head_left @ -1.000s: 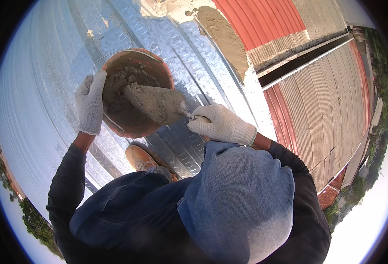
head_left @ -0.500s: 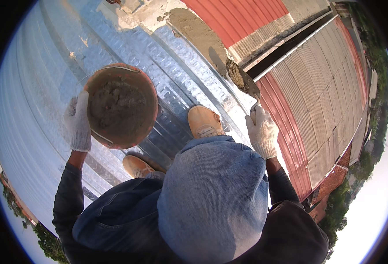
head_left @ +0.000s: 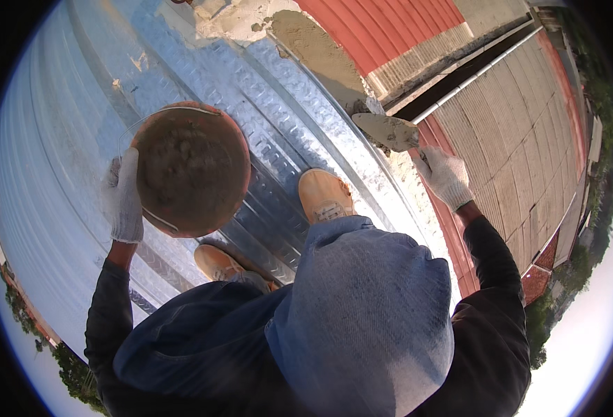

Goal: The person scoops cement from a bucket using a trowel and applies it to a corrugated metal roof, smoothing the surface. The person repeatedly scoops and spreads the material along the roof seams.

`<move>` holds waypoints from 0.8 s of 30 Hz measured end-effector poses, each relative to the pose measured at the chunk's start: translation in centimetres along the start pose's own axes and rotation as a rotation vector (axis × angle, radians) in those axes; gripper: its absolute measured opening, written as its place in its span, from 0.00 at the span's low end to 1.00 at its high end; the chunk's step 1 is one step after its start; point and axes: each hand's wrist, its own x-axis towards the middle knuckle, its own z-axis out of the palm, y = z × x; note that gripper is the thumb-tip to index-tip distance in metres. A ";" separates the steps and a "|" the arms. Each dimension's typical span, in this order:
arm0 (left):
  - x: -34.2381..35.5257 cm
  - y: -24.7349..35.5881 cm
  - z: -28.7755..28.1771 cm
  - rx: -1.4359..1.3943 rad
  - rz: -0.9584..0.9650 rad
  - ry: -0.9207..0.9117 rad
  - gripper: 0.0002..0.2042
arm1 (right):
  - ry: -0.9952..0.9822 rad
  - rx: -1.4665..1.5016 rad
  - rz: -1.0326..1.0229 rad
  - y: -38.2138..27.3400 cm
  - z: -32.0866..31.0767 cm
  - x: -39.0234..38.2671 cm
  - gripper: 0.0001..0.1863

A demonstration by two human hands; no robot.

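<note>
My left hand (head_left: 127, 198), in a white knit glove, grips the left rim of a round reddish bucket (head_left: 240, 149). Grey wet mortar (head_left: 192, 163) lies inside it, and a thin wire handle rests around the rim. On the right, my gloved right hand (head_left: 446, 175) is closed round the handle of a trowel (head_left: 387, 131); the fingers hide most of that handle. Its mortar-smeared blade points left, over the lower end of a strip of smoothed wet mortar (head_left: 320, 55) along the wall top. Whether the blade touches the mortar I cannot tell.
I stand on ribbed, shiny metal roofing (head_left: 278, 97), with tan shoes (head_left: 325, 194) between bucket and wall edge. Past the wall are red corrugated sheets (head_left: 383, 28), a dark gap (head_left: 459, 76) and a lower grey-brown roof (head_left: 508, 125). Rough broken masonry (head_left: 240, 17) sits at the far end.
My right hand has moved right and outward with the trowel, whose blade has swung to lie nearly crosswise. The mortar lump on the wall edge is now spread or removed. Left hand and bucket stay put.
</note>
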 end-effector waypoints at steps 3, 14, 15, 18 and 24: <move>0.2 -0.5 -0.2 -0.005 0.012 -0.020 0.15 | -0.028 -0.041 -0.074 0.3 -1.6 4.0 0.22; 1.0 -1.9 -1.4 -0.039 -0.023 0.057 0.15 | -0.029 -0.156 -0.235 -1.0 -3.1 16.4 0.27; 1.1 -2.2 -1.8 -0.042 -0.020 0.068 0.15 | -0.061 -0.151 -0.237 -1.9 -3.5 17.5 0.28; 0.9 -1.9 -1.3 -0.062 -0.016 0.095 0.14 | -0.103 -0.165 -0.241 -3.6 -4.6 19.9 0.33; 1.0 -1.8 -1.4 -0.058 -0.002 0.075 0.14 | -0.201 -0.012 -0.264 -1.8 -3.8 17.2 0.30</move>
